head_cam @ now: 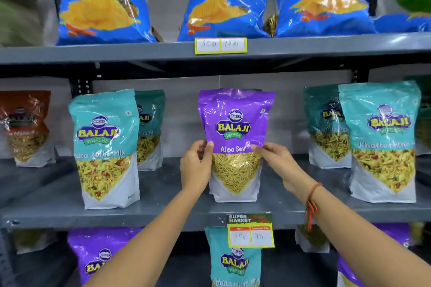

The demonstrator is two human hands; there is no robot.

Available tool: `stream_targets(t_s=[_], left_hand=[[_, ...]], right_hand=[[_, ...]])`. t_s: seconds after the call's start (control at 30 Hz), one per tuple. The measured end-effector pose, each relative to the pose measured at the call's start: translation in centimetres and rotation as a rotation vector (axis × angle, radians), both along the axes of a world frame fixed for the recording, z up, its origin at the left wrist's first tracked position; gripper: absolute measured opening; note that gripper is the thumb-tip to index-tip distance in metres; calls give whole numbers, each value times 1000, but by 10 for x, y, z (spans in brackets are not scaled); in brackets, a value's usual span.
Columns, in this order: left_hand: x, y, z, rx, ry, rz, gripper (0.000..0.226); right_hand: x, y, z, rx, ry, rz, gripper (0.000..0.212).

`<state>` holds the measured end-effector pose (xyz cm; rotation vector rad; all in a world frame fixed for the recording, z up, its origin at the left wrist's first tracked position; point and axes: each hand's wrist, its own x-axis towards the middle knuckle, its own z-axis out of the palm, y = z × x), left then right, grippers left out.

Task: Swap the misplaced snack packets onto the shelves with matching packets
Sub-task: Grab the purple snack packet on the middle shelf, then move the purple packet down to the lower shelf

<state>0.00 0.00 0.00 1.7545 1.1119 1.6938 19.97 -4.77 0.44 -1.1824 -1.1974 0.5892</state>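
Observation:
A purple Aloo Sev packet (pixel 235 123) stands upright on the middle shelf (pixel 163 214) among teal Khatta Mitha Mix packets (pixel 105 147). My left hand (pixel 196 165) grips its left edge, thumb on the front. My right hand (pixel 275 158) pinches its right edge. On the shelf below, a teal Khatta Mitha Mix packet (pixel 233 263) stands between purple packets (pixel 98 254), one at the left and another purple packet (pixel 349 270) at the right, partly hidden by my right arm.
Blue Crunchem bags (pixel 224 4) fill the top shelf (pixel 93 51). More teal packets (pixel 382 142) stand at the right of the middle shelf, and a red-brown packet (pixel 25 128) at its far left. Price tags (pixel 250 230) hang on the shelf edges.

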Motion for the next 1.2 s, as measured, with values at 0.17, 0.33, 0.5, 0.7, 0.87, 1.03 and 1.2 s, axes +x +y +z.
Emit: stream_targets(t_s=[0.17, 0.33, 0.5, 0.7, 0.87, 1.03, 1.2], left_hand=[[3, 3, -6, 35, -29, 71, 29], [2, 4, -1, 6, -37, 110, 24], [-9, -15, -1, 36, -100, 118, 20], [-50, -71, -3, 90, -326, 37, 15], [-94, -121, -33, 100, -457, 3, 15], [-135, -147, -104, 73, -385, 38, 20], [-160, -139, -197, -150, -246, 147, 20]], right_hand=[[0, 15, -16, 48, 19, -66, 9], [-8, 8, -13, 112, 4, -134, 15], [-23, -13, -9, 147, -3, -148, 11], [-54, -45, -4, 241, -85, -36, 78], [-96, -87, -32, 234, -38, 97, 39], [-126, -107, -105, 112, -27, 246, 46], [-144, -96, -188, -84, -169, 187, 59]])
